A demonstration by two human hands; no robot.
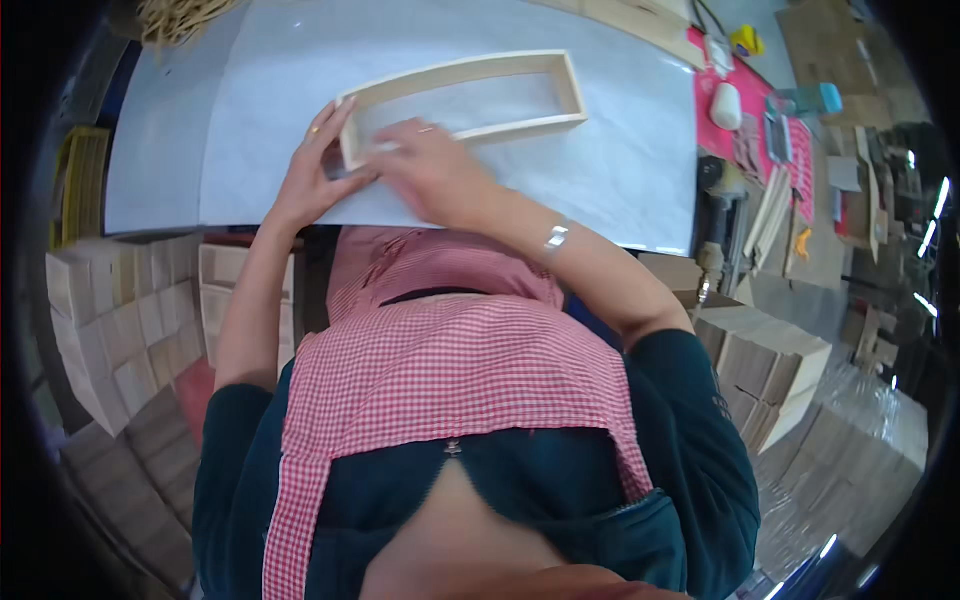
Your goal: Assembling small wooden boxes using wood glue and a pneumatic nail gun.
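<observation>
A long, narrow frame of pale wood (460, 68) lies on the white tabletop (290, 60), its inside open down to the table. My left hand (312, 178) grips the frame's left end, with fingers on the outer side and the thumb near the front corner. Over that same front left corner is my right hand (435, 175), blurred by motion. Its fingers are curled together around a small whitish thing, too smeared to name.
Stacked wooden blocks or boxes (130, 310) stand below the table's left side, more stacks (765, 365) at the right. A pink cloth at the right bears a white bottle (727, 106). Wooden strips (768, 215) lie nearby. Tan bands (180, 20) are heaped at the far left.
</observation>
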